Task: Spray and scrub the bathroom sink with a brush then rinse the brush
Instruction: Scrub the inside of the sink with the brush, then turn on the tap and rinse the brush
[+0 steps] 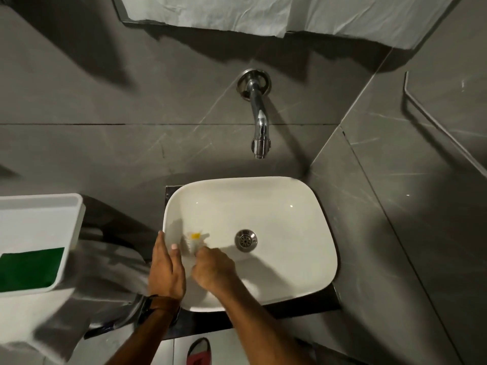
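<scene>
A white rectangular sink [303, 206] sits below a chrome wall tap [259, 119], with a metal drain [246, 240] in its middle. My right hand [213, 268] is closed around a small brush [195, 239] with whitish bristles and a yellow spot. The brush head presses on the basin's left inner wall and looks blurred. My left hand [166, 270] lies flat on the sink's left rim, fingers together, holding nothing. No water runs from the tap. No spray bottle is in view.
A white tray [71, 227] holding a green pad [31, 268] stands at the left on a cloth-covered surface. Grey tiled walls close in behind and to the right. A red shoe [199, 351] shows on the floor below the dark counter edge [290, 309].
</scene>
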Motion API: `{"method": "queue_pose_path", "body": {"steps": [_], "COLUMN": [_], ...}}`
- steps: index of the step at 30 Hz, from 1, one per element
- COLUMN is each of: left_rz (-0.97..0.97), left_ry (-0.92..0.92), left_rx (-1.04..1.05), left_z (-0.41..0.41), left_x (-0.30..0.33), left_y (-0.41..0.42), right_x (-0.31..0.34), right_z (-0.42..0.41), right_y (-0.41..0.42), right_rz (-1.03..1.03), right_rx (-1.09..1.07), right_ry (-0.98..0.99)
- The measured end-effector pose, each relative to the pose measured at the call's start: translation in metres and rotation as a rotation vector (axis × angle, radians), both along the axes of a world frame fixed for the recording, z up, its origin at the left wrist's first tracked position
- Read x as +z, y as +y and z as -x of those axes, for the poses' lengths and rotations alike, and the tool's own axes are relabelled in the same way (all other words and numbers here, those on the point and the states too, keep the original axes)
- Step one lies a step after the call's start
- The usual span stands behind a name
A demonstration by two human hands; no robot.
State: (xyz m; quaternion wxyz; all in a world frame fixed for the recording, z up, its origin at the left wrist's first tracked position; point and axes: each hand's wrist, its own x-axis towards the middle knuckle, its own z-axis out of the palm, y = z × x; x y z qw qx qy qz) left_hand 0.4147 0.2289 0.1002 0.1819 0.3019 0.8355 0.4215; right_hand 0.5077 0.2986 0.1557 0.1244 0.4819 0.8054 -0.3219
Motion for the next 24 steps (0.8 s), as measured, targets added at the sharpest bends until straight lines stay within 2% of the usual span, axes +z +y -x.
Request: {"method": "queue_pose_path", "body": {"steps": [4,7,10,12,15,18,21,24], "left_rz": [0.023,0.010,-0.115,-0.190,-0.271,-0.287,-0.266,-0.263], "left_ry": [-0.082,0.018,0.095,0.100,0.028,-0.023,-0.058,-0.098], "left_rx": [-0.015,-0.022,-0.103,-0.183,-0.378,-0.520,-0.511,-0.487], "left_z": [0.005,0.012,0.016,0.013,0.005,-0.006,-0.011,-0.015], "left_x": [0.007,0.029,0.073,0.114,0.171,0.205,0.214,0.216], "left_y": [0.000,0.010,0.047,0.085,0.145,0.178,0.185,0.184], "right_x": [0.012,0.023,0.028,0.033,0.041,0.052,0.067,0.093], "right_z": [-0.091,-0.160,-0.206,-0.211,-0.194,-0.175,-0.156,-0.138], "right_y": [0.017,0.032,0.038,0.032,0.025,0.025,0.042,0.064], "right_rz": [-0.004,-0.103,-0.131,-0.011,0.169,0.227,0.248,0.295], "right_rx": [0.121,-0.024,-0.170,-0.213,-0.257,-0.538,-0.788,-0.907], "right_ry": [-0.309,-0.432,-0.463,-0.381,-0.145,0.178,0.469,0.652]}}
